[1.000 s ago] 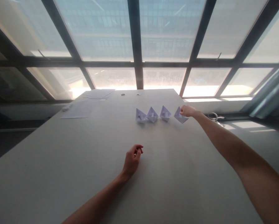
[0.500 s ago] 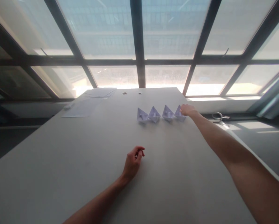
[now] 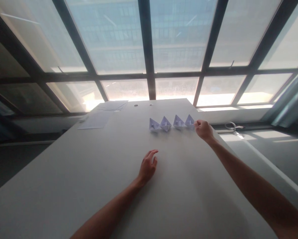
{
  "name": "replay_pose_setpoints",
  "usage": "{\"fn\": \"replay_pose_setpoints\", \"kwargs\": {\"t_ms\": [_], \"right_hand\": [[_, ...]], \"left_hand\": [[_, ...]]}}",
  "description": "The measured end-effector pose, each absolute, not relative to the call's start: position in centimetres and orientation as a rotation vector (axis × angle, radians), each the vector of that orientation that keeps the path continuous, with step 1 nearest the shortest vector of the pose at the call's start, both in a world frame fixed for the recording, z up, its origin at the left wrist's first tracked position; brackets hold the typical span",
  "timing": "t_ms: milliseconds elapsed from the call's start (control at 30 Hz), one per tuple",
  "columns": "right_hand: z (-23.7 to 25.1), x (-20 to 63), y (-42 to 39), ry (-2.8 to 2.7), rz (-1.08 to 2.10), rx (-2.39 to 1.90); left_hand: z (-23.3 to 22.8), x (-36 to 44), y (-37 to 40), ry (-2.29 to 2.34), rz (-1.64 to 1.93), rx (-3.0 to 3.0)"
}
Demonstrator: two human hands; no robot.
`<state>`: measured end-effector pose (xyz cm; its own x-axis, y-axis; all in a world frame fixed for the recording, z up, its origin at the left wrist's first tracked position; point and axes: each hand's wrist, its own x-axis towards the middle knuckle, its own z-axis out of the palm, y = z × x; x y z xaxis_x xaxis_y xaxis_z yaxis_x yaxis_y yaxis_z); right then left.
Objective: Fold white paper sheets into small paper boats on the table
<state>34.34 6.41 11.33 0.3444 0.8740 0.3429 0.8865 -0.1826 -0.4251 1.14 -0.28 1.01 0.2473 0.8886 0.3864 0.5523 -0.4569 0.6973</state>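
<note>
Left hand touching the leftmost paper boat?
Apart. The head view shows a strip of white tabletop between the left hand and the leftmost paper boat.

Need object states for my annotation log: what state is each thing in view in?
Leftmost origami boat: folded, upright
Second origami boat: folded, upright
Third origami boat: folded, upright
Rightmost origami boat: folded, upright
Left hand: partly open, holding nothing
Right hand: fingers curled beside rightmost origami boat; grip unclear
Nearer paper sheet: flat, unfolded
Farther paper sheets: flat, overlapping
Curtain: hanging in folds
</note>
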Motion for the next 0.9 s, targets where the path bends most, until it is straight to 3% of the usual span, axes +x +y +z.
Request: {"fn": "replay_pose_setpoints", "kwargs": {"t_ms": [233,533,900], "right_hand": [[5.6,27.9,0.4,-1.535,0.206,-1.727],[0.7,21.7,-3.3,-1.856,0.140,-1.747],[-0.4,21.1,-3.9,-2.150,0.273,-1.809]], "left_hand": [[0.6,0.6,-0.4,1.477,0.791,2.508],[0.4,0.3,-0.8,1.505,0.423,2.594],[0.3,0.1,-0.8,1.408,0.352,2.631]]}}
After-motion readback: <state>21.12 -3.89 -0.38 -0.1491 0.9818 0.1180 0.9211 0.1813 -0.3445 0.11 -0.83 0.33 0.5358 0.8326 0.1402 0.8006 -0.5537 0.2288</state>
